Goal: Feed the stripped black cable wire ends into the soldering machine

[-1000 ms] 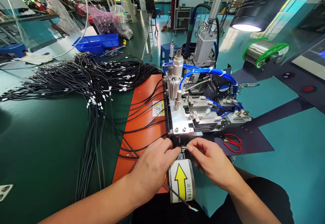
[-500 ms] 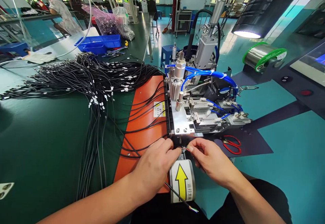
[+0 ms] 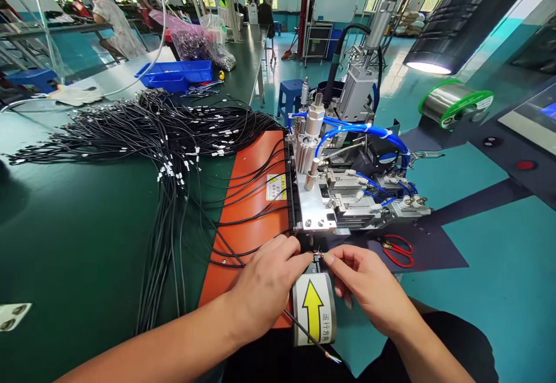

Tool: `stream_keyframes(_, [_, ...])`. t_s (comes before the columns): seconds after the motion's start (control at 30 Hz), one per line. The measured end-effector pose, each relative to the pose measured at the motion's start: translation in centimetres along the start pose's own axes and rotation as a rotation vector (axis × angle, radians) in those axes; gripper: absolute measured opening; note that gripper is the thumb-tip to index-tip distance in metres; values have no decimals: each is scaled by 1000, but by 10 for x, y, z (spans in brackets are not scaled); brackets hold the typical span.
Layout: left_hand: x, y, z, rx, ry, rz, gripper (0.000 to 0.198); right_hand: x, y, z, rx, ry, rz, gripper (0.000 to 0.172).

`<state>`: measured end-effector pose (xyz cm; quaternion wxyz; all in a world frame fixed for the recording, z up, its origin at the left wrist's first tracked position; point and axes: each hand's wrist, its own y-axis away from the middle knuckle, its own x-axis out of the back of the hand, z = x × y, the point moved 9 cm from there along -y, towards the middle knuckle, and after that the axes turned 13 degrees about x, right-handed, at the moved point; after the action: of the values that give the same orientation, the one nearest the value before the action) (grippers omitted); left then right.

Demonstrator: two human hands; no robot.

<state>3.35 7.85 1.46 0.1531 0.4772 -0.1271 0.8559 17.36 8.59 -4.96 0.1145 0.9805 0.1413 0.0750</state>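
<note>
My left hand [image 3: 271,276] rests on the front edge of the orange guard [image 3: 252,197], fingers curled down on a black cable at the front of the machine [image 3: 343,197]. Small coloured wires [image 3: 320,254] fan out of that cable's end beside its index fingertip. At the right of these wires, my right hand [image 3: 365,281] pinches their tips between thumb and index finger. Just below both hands is a white drum with a yellow arrow [image 3: 313,307]. A second black cable [image 3: 306,332] emerges under my left hand and crosses it, its stripped end hanging over the front.
Red-handled scissors [image 3: 398,251] lie right of my right hand. Bundled black cables [image 3: 174,128] cover the green table [image 3: 87,244]. A solder spool [image 3: 456,104] and black lamp [image 3: 456,24] stand at the right. A blue tray [image 3: 176,75] sits behind the cables; a person [image 3: 115,26] is far left.
The camera view has shifted slightly, so the scene sits a little further right. My right hand has opened a slightly wider gap from the left, still pinching the wires.
</note>
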Motion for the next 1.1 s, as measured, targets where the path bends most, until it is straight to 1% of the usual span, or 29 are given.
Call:
stream_keyframes(0.23, [4,1,-1,-40,86,70,24,3,0,0,24,41,1,32])
stream_keyframes(0.37, [3,1,-1,-39,94,62,26,3,-2,-2,36,78,8,29])
stream_keyframes(0.5, [3,1,-2,-33,96,55,24,3,-4,-4,13,113,-17,28])
stream_keyframes(0.57, [3,1,-2,-29,95,52,24,8,-5,-10,65,192,-2,26])
stream_keyframes(0.67, [4,1,-2,-40,103,60,24,18,-6,-27,241,348,75,20])
stream_keyframes(0.73, [5,1,-1,-45,107,68,23,19,-5,-35,330,386,109,18])
stream_keyframes(0.8, [4,1,-2,-46,102,73,23,17,-5,-39,380,404,119,18])
stream_keyframes(0.93, [2,2,-1,-52,84,74,24,12,-4,-44,433,457,124,18])
stream_keyframes(1.1, [3,2,0,-62,60,79,25,10,-3,-45,409,495,115,18])
